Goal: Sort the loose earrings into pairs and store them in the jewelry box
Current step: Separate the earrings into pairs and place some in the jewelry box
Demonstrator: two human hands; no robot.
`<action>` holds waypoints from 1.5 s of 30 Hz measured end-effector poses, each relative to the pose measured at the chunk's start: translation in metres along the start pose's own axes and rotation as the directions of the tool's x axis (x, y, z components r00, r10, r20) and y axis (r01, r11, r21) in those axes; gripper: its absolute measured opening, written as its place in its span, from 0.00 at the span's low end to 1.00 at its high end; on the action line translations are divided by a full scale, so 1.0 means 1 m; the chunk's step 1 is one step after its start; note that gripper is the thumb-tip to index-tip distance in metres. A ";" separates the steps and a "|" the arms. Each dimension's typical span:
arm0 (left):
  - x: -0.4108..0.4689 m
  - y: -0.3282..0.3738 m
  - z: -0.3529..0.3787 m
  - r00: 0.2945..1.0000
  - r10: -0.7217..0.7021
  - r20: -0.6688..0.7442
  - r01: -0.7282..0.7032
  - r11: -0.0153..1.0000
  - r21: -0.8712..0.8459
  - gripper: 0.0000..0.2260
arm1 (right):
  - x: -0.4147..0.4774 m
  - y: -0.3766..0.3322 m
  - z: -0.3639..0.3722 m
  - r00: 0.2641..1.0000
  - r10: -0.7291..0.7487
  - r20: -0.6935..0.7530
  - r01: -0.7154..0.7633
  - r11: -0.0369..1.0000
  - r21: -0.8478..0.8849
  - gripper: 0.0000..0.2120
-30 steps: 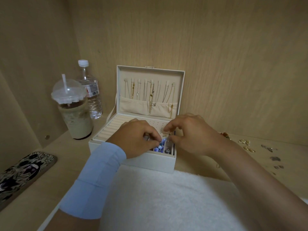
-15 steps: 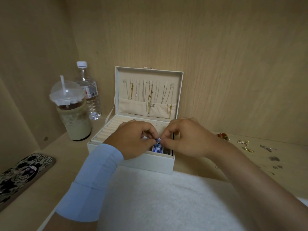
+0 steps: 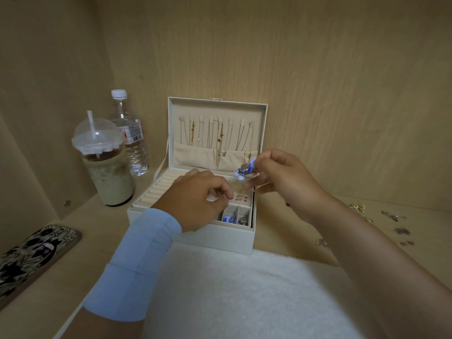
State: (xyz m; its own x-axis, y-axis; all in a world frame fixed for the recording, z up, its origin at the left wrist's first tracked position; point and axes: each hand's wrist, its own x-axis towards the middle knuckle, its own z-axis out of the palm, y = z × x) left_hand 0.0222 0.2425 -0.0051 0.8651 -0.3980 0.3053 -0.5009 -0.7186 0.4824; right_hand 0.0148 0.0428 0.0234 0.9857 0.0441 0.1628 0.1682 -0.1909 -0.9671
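A cream jewelry box [image 3: 215, 237] stands open in the middle, necklaces hanging inside its lid. My right hand [image 3: 286, 179] pinches a blue and silver earring [image 3: 243, 170] in the air above the box's perforated stud panel. My left hand [image 3: 199, 198] hovers over the box's front, fingers curled together near the panel; whether it holds anything is hidden. Another blue earring [image 3: 228, 218] lies in a small front compartment, a silver piece [image 3: 243, 220] in the one beside it. Small gold studs [image 3: 241, 198] sit in the panel. Loose earrings [image 3: 357, 207] lie scattered at right.
An iced drink cup with a straw [image 3: 105, 165] and a water bottle [image 3: 129, 135] stand left of the box. A patterned phone [image 3: 34, 253] lies at the left edge. A white towel [image 3: 244, 297] covers the front. More small dark pieces [image 3: 401, 231] sit far right.
My right hand has lifted the blue earring up and to the right, out of the front compartment. My left hand stayed over the box, and the compartments came into view.
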 end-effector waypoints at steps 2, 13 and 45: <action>-0.001 0.003 0.001 0.998 0.002 0.067 -0.010 0.993 0.121 0.08 | -0.002 -0.004 0.000 0.999 0.041 0.029 -0.044 0.994 0.097 0.06; 0.001 0.011 0.007 0.988 -0.053 0.142 0.031 0.988 0.154 0.12 | -0.003 0.005 0.002 0.992 0.063 0.106 -0.045 0.985 -0.164 0.07; 0.002 -0.003 0.001 0.996 -0.005 0.086 0.003 1.000 0.022 0.08 | -0.001 0.014 -0.006 0.942 -0.032 0.333 0.260 0.696 -0.670 0.05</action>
State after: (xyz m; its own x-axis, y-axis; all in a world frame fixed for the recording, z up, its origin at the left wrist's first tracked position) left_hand 0.0250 0.2433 -0.0068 0.8665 -0.4422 0.2315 -0.4978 -0.7318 0.4654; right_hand 0.0164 0.0345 0.0112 0.9198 0.3739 0.1194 0.3811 -0.7781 -0.4993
